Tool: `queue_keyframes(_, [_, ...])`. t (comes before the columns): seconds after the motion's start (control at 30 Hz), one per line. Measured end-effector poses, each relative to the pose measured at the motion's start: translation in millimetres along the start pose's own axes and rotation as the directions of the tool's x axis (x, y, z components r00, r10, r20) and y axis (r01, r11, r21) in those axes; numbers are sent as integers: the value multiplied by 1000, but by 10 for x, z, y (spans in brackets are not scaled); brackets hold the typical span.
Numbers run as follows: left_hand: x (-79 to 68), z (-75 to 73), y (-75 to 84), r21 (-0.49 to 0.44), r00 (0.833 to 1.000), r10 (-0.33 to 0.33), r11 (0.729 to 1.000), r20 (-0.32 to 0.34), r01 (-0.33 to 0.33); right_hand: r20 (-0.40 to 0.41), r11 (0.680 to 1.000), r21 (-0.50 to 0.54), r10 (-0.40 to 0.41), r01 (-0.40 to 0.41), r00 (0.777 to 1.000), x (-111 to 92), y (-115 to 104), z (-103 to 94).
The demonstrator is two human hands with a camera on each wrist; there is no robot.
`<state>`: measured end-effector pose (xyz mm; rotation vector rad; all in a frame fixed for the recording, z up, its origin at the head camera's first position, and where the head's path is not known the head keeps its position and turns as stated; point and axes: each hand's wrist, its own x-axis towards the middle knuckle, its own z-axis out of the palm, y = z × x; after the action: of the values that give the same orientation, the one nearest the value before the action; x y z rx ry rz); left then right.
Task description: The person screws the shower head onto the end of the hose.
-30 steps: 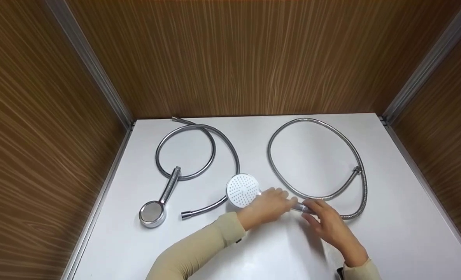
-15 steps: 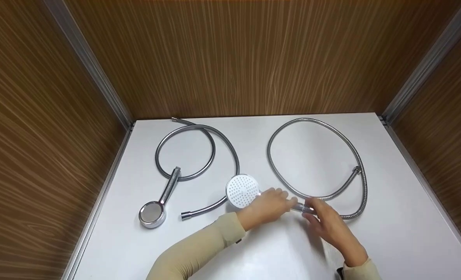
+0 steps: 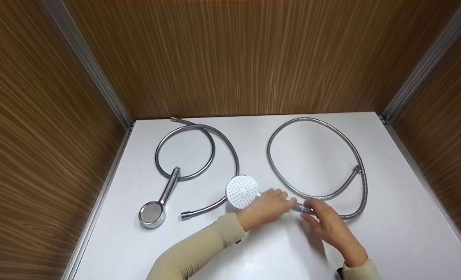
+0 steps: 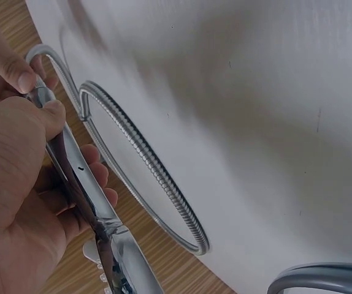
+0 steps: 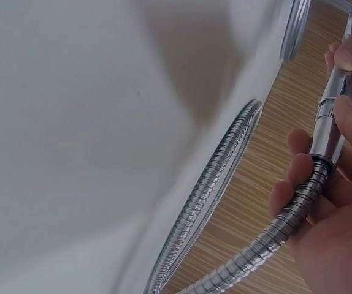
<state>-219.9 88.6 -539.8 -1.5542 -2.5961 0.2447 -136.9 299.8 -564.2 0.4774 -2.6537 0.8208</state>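
Observation:
In the head view my left hand [image 3: 268,206] grips the handle of a hand shower whose round white dotted face [image 3: 242,191] points up. The left wrist view shows its chrome handle [image 4: 81,168] lying along the palm, with the fingers curled round behind. My right hand [image 3: 331,225] is at the handle's lower end, holding the chrome connector [image 5: 326,138] of a flexible metal hose [image 5: 280,226]. Connector and handle are lined up end to end, with a narrow seam between them. The hose runs out from under the right fingers and loops over the table.
On the left of the white table [image 3: 222,264] lies a second, smaller chrome hand shower [image 3: 151,214]. Its handle end overlaps another coiled hose [image 3: 157,153], which has a loose connector [image 3: 186,215] in front. Wood-grain panels [image 3: 230,58] enclose the back and sides.
My right fingers and thumb have shifted slightly around the connector. The left hand and the hand shower stay almost in place, and both hoses look unmoved.

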Motion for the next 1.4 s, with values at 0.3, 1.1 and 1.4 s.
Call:
queue_keyframes(0.3, [2, -8, -3, -1, 1000, 3, 1000, 7, -3, 2, 1000, -9, 18, -18, 1000, 2, -5, 2])
queue_keyframes(1.1, [-8, -5, -10, -14, 1000, 7, 1000, -5, -7, -19, 1000, 3, -20, 20, 1000, 15, 3, 13])
queue_keyframes(1.4, [-22, 7, -32, -40, 999, 12, 999, -38, -13, -10, 1000, 2, -29, 29, 1000, 10, 10, 3])
